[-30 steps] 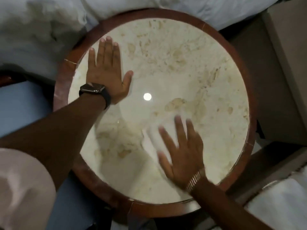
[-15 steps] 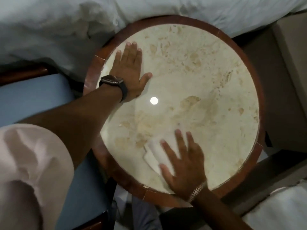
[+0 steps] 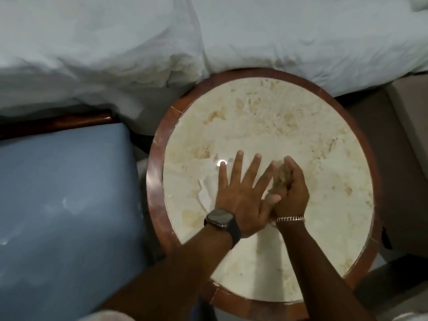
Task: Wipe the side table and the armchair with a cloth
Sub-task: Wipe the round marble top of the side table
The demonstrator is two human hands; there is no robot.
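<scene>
A round side table (image 3: 301,140) is seen from above: a polished cream stone top mottled with tan patches, ringed by a glossy reddish-brown wooden band built in segments. At the table's centre-left a white cloth (image 3: 206,191) lies flat on the stone, crumpled and folded, most of it covered. Only a pale wedge shows at the hand's left edge, so its long axis cannot be told.

The left hand (image 3: 240,198) is pressed palm-down on the cloth, its fingers (image 3: 237,167) spread wide and straight, pointing toward the table's far edge; nothing is gripped. A dark smartwatch (image 3: 219,220) on a dark strap is worn at that wrist. Just right of it, touching its thumb, the right hand (image 3: 293,193) is curled with fingers bent inward; whether anything is held inside cannot be told, as that area is blurred. A metal chain bracelet (image 3: 290,218) circles its wrist.

Left of the table, the armchair (image 3: 64,205) shows a smooth blue padded seat with a dark wooden frame. Beyond the table, rumpled white bedding (image 3: 139,38) is draped.
</scene>
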